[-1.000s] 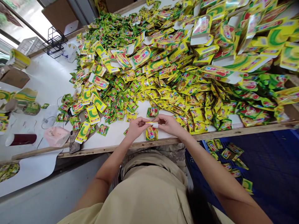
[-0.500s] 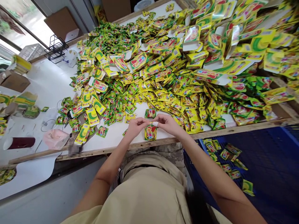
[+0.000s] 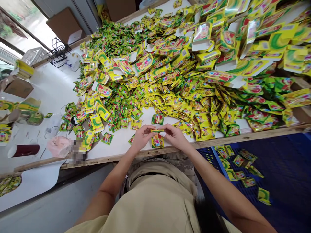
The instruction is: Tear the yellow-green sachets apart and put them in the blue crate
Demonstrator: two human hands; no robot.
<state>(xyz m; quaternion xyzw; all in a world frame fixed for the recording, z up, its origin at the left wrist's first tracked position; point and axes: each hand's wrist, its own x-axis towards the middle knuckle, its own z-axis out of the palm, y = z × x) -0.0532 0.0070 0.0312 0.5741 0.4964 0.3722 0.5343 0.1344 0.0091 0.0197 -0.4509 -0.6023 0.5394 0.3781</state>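
Observation:
A small yellow-and-green candy box (image 3: pixel 157 142) with a red fruit print is upright at the table's front edge, between my two hands. My left hand (image 3: pixel 142 137) pinches its upper left edge with thumb and fingers. At the upper right edge, my right hand (image 3: pixel 174 136) has its fingers closed in the same way. My fingertips partly hide the top of the box. Just beyond them lies a shiny green candy packet (image 3: pixel 157 118), touched by neither hand. Left of my left hand, another green packet (image 3: pixel 107 138) rests on the white tabletop.
A big heap of green and yellow packets (image 3: pixel 150 92) covers the table beyond my hands, with flat and open cartons (image 3: pixel 202 35) on top. A blue crate (image 3: pixel 230 194) holding several boxes stands low right. On the left are a dark red cup (image 3: pixel 25 150) and a wire rack (image 3: pixel 57 51).
My fingers have curled further over the top of the box, and the pale bit seen there earlier is now mostly covered. The view has shifted slightly.

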